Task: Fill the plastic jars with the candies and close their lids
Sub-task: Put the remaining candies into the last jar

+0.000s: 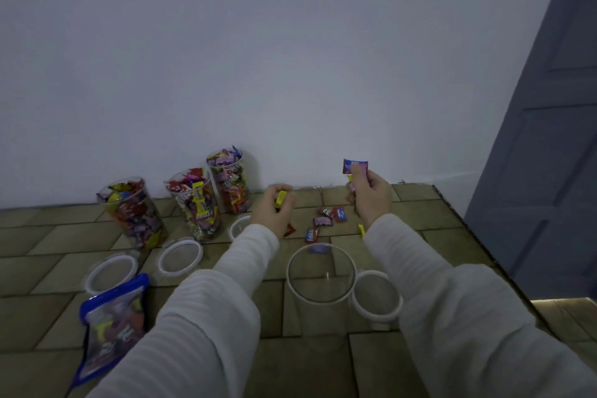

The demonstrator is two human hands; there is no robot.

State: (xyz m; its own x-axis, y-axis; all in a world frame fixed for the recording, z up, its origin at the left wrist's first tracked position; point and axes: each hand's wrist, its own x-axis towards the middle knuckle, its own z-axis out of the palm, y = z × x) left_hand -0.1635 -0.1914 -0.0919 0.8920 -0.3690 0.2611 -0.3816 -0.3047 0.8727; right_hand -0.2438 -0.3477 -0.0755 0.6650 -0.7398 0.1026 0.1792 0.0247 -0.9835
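While both sleeved arms are reaching forward over the tiled floor (403,365), the left hand (274,208) is curling round a yellow candy (281,197), knuckles up, low over the floor. The right hand (370,194) is lifted higher and is pinching a red-and-blue candy (354,166) at its wrapper between thumb and fingers, with what looks like a second sweet tucked beneath.

These wrapped candies are looking light and crinkly, probably a little slippery in their foil, so a pinch on the flat wrapper edge or a loose fistful should be doing fine; nothing here seems fragile. A scatter of loose candies (324,220) is lying between the two hands.

Just nearer the person, the empty jar (321,275) is standing open, its lid (376,297) just beside it on the right. It appears thin, clear and easy to tip, so dropping sweets in from above looks wiser than pushing. Three filled jars (202,207) are standing by the wall, still uncapped, with lids lying before them, and a blue candy bag (109,326) is lying at the left.
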